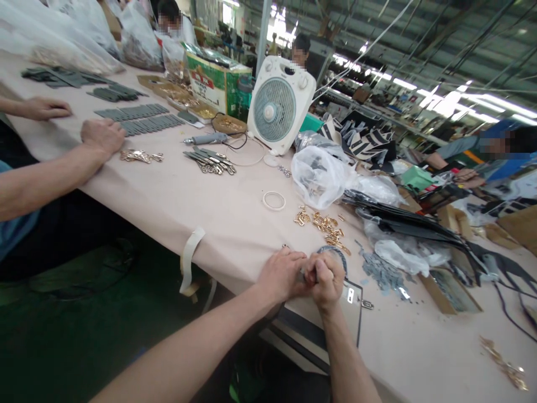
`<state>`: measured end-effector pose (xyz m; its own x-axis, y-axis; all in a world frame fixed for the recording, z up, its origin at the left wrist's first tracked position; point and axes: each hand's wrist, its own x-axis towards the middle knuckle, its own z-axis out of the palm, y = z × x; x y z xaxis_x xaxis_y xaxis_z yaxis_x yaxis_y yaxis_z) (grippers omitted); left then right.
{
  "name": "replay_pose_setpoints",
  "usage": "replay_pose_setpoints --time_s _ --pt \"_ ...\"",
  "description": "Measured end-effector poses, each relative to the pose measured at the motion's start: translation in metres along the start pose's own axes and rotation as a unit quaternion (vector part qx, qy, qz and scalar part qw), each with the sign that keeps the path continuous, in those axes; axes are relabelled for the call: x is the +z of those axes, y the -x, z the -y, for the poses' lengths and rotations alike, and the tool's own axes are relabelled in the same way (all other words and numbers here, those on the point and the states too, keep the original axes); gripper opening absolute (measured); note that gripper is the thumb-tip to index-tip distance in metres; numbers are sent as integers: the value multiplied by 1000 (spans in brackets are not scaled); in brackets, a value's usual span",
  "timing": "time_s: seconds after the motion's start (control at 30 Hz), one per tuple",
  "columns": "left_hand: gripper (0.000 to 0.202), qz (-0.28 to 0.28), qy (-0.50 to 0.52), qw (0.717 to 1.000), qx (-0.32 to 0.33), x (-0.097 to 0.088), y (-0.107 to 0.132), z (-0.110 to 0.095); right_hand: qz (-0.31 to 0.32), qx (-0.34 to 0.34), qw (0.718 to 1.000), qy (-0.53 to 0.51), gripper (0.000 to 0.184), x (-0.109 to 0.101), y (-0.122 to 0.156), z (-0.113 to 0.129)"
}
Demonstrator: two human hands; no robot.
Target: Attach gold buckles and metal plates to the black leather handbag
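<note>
The right hand [327, 280] is clenched above the dark-edged bag [309, 314] at the table's [419, 358] near edge, its contents hidden. The left hand [283, 274] adjoins it, grip unclear; steadying the bag should help.

the wearer's two hands [284, 272], one fan [272, 106], one white ring [274, 209], one green-and-white carton [205, 89]

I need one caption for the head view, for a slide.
Left hand and right hand close together at the table, near shiny gold-coloured pieces, with a white fan farther back.
</note>
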<state>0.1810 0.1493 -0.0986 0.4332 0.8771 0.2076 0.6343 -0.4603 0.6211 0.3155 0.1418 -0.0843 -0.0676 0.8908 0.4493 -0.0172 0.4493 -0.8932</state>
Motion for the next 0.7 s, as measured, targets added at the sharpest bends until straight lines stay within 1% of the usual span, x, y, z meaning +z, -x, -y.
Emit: replay_pose_setpoints --time_s 0.1,0.17,0.2,0.3,0.37,0.4,0.47,0.53,0.6,0.63,0.7 --pt "27 2 3 1000 7 -1 -2 -1 12 -36 996 76 38 0 1 -7" --pt "28 6 2 1000 2 -1 -3 0 11 -36 994 107 40 1 -2 -12" --pt "29 10 1 1000 -3 -2 -3 0 4 -23 993 112 40 1 -5 -14" --pt "40 13 -1 1000 -14 -3 -1 0 -36 51 996 66 40 2 -18 -15" --pt "47 3 0 1000 -11 -3 0 0 -57 93 994 3 39 2 -28 -8" --pt "51 -4 0 1000 -9 -3 1 0 -65 99 993 -26 38 2 -34 -1" --pt "58 -11 -3 1000 -2 -2 2 1 -78 76 991 -76 37 1 -43 15" --pt "61 -13 -7 1000 7 0 3 2 -86 25 990 -109 35 2 -46 26" --pt "60 -18 -7 1000 8 2 3 2 -86 1 990 -111 35 3 -44 26" --pt "58 -21 -6 1000 6 3 3 3 -82 12 992 -98 37 3 -41 22" --pt "56 -28 -3 1000 0 4 3 4 -77 62 993 -68 40 4 -35 10"
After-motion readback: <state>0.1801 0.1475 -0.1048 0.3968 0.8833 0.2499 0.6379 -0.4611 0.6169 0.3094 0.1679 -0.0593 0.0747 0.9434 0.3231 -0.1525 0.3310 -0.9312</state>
